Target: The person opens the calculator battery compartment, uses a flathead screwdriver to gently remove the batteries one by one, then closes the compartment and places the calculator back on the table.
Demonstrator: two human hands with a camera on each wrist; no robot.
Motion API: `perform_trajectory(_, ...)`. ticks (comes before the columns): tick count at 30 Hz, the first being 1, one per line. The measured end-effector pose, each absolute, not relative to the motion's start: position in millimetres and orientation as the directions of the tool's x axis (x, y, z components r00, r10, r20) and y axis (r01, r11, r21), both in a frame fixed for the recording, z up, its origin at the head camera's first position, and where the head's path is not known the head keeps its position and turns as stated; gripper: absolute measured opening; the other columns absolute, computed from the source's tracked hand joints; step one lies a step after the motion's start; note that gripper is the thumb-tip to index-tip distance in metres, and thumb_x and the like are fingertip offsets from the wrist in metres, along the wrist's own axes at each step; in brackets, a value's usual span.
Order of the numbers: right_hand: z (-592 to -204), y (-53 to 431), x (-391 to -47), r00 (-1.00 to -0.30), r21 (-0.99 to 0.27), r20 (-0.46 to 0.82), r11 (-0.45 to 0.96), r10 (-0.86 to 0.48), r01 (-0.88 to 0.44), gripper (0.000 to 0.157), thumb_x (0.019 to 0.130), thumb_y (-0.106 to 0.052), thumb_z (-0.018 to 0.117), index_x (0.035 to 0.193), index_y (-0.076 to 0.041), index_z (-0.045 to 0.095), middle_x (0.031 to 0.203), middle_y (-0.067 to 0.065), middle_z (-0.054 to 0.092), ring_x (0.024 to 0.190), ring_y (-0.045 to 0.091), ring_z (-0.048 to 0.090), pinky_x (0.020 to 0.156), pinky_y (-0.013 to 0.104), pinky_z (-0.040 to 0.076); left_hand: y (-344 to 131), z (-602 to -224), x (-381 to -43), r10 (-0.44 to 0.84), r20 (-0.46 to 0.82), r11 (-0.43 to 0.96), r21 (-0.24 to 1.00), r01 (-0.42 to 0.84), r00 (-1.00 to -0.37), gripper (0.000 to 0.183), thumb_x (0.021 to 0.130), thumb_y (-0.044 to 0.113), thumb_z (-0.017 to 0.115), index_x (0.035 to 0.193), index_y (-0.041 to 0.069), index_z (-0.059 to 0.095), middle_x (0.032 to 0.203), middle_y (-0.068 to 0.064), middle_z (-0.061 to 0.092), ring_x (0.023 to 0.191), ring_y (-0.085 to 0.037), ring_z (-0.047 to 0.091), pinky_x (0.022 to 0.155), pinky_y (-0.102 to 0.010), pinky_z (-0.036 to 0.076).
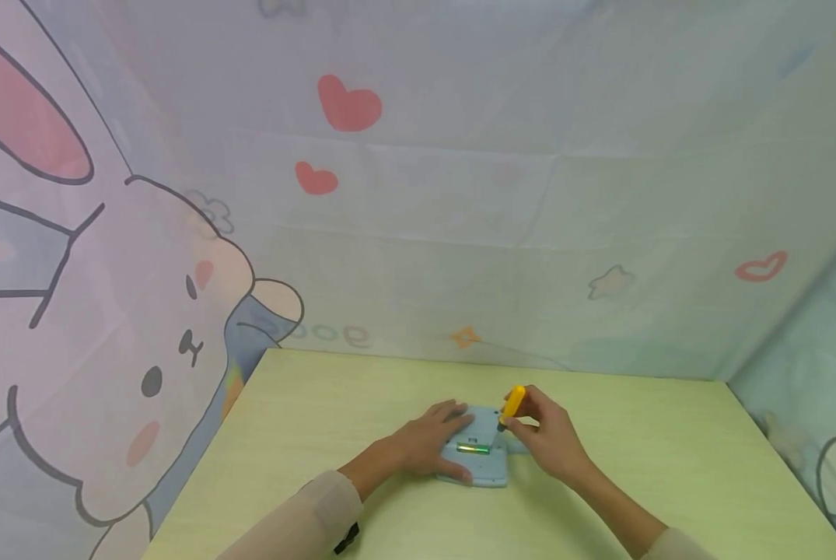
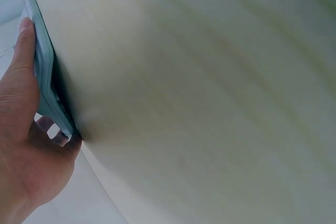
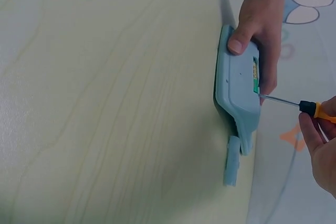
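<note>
A light-blue, calculator-like device (image 1: 486,469) lies on the table with its back up. A green battery (image 1: 473,449) shows in its slot. My left hand (image 1: 428,439) rests spread across the left part of the device, thumb on the near end and fingers toward the far end. Between thumb and fingers, my right hand (image 1: 550,435) pinches the handle of a yellow-and-black screwdriver (image 1: 514,400). In the right wrist view the thin metal shaft (image 3: 281,100) reaches the device, its tip right by the end of the battery.
A small light-blue piece (image 3: 231,161) lies on the table beside the device, partly behind my right hand in the head view. The pale wooden table (image 1: 320,389) meets a printed cloth backdrop (image 1: 459,210). A dark strip (image 1: 348,538) shows by the left sleeve.
</note>
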State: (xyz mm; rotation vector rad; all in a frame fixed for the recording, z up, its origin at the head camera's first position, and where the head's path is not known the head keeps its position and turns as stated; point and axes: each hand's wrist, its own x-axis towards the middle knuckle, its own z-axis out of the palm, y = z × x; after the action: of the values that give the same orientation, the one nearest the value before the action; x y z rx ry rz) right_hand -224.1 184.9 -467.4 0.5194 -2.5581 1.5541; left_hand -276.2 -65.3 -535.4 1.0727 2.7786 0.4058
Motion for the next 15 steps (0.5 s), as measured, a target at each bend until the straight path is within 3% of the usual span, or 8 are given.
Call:
perform_trajectory(9, -479.1, 179.7, -227.4, -0.900, -0.799, 0.332, 0.423, -0.283, -0.427, 0.019, 0.092, -0.006, 0.070, 0.107, -0.010, 0.061, 0.104, -0.003, 0.066, 0.100, 0.016, 0.066, 0.079, 0.026, 0.057, -65.0, -534.7, -274.5, 0.666, -0.046, 0.721, 0.295, 0.627, -0.745, 0.106, 0.074, 0.085, 0.054, 0.159, 0.028, 0.024, 0.164, 0.005, 0.015, 0.150, -0.019, 0.016, 0.108, -0.048, 0.040)
perform_trajectory(15, -479.4, 171.9, -225.6, -0.876, -0.744, 0.364, 0.466, -0.318, -0.479, 0.021, 0.091, -0.006, 0.071, 0.102, -0.018, 0.059, 0.100, -0.005, 0.065, 0.098, 0.013, 0.067, 0.076, 0.024, 0.057, -66.0, -534.3, -273.4, 0.662, -0.046, 0.723, 0.301, 0.622, -0.748, 0.107, 0.074, 0.085, 0.054, 0.159, 0.028, 0.023, 0.164, 0.005, 0.015, 0.150, -0.019, 0.016, 0.107, -0.048, 0.041)
